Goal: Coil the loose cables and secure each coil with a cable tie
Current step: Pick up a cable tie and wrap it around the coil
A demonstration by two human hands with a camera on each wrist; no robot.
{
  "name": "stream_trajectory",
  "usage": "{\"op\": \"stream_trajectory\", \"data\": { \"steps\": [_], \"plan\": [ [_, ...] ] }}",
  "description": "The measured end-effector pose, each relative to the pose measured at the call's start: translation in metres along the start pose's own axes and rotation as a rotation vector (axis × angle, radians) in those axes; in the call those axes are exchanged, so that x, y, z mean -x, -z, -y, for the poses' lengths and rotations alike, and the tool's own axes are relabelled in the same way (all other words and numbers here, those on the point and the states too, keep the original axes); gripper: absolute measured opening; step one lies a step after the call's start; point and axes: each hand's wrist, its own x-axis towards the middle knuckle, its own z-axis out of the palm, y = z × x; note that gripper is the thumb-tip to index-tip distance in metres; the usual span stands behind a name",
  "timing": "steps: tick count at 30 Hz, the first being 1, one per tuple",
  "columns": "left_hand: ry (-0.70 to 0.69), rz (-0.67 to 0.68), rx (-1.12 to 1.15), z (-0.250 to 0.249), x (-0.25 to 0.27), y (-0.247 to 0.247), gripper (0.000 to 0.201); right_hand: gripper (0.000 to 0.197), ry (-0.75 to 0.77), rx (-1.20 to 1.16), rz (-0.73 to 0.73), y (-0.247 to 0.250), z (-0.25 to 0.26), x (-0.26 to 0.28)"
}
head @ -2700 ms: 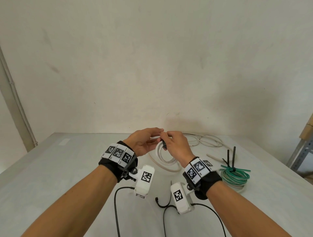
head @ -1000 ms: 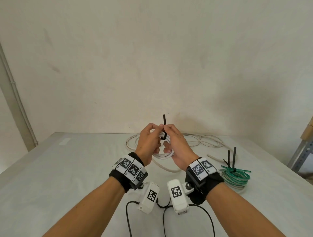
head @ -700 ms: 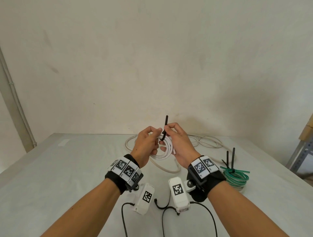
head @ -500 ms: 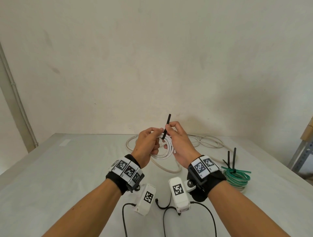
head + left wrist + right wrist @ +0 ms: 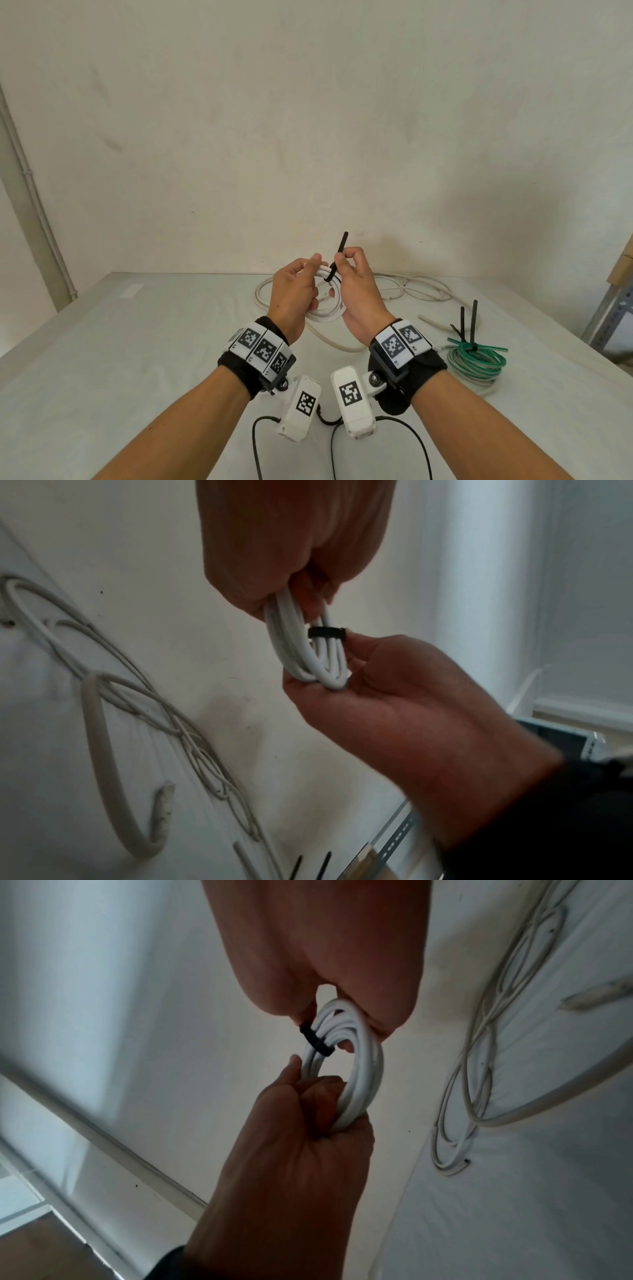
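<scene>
Lowest in the head view, two white camera pods hang under the wrist bands; their square black-and-white markers are the only printing anywhere, and no brand or readable word shows. Just above them, at mid-frame, the left hand (image 5: 291,294) has its fingers curled round one side of the white cable coil (image 5: 327,298), held up off the bench (image 5: 120,377). The right hand (image 5: 358,291) pinches the black cable tie (image 5: 339,255), which now wraps the strands as a closed band, its free tail sticking up past the fingertips. A second ago the tail stood nearly upright and shorter above the fingers; it now leans right and shows more length, so the loop looks to be drawing tight and this coil is nearly secured. To the lower right lies the green cable coil (image 5: 478,358), already tied, with spare ties (image 5: 467,323) standing beside it. Farthest, by the wall, loose grey cables (image 5: 411,291) sprawl uncoiled, work still left
</scene>
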Motion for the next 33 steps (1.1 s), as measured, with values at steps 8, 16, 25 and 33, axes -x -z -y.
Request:
{"op": "stream_trajectory", "data": {
  "steps": [8,16,25,33],
  "plan": [
    [0.029,-0.069,-0.071,0.003,-0.003,-0.002,0.030,0.011,-0.051,-0.056,0.023,-0.001,-0.002,0.002],
    [0.145,0.049,-0.019,0.005,-0.002,0.003,0.022,0.015,-0.037,0.144,0.018,0.001,-0.001,0.006],
    [0.098,0.118,-0.018,0.001,0.004,0.001,0.025,0.016,-0.050,0.062,-0.004,-0.001,-0.003,0.009],
    [0.128,0.119,0.008,0.000,0.004,0.005,0.024,0.014,-0.065,0.020,0.020,-0.001,0.005,0.009]
  ]
}}
